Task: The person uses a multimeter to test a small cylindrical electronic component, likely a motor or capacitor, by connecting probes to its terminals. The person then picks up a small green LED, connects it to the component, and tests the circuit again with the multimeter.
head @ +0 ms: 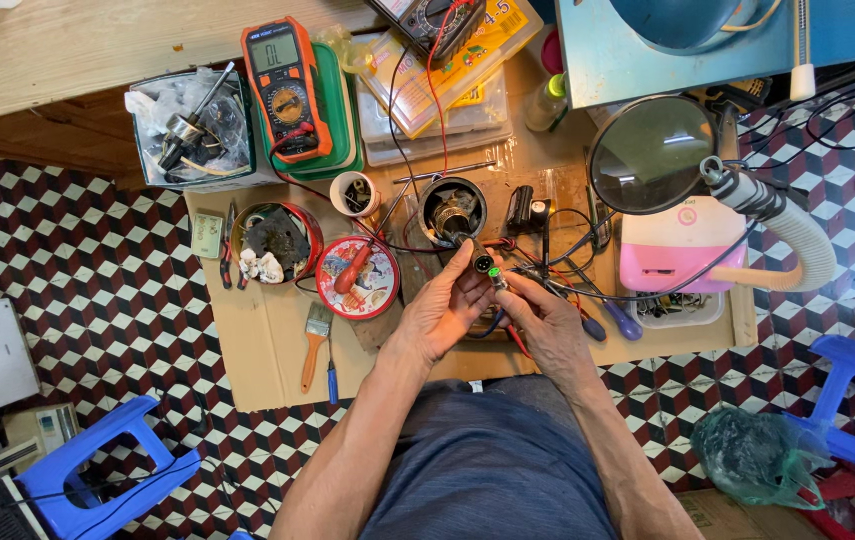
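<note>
My left hand [445,310] holds a small black round part with a green centre [485,265] between thumb and fingertips. My right hand [548,322] meets it from the right and pinches a second small green-tipped piece [495,273] just below. Both hands hover over a cardboard sheet [268,350] laid on the floor, above my lap. Thin red and black wires [558,285] run out from under the hands. A black cylindrical motor housing [453,210] stands just beyond my fingertips.
An orange multimeter [286,88] lies on a green box at the back. A round tin [359,277], a red bowl of scraps [275,240], a paintbrush [315,343], a magnifier lamp [653,152], a pink box [683,248] and blue stools [98,470] surround the work area.
</note>
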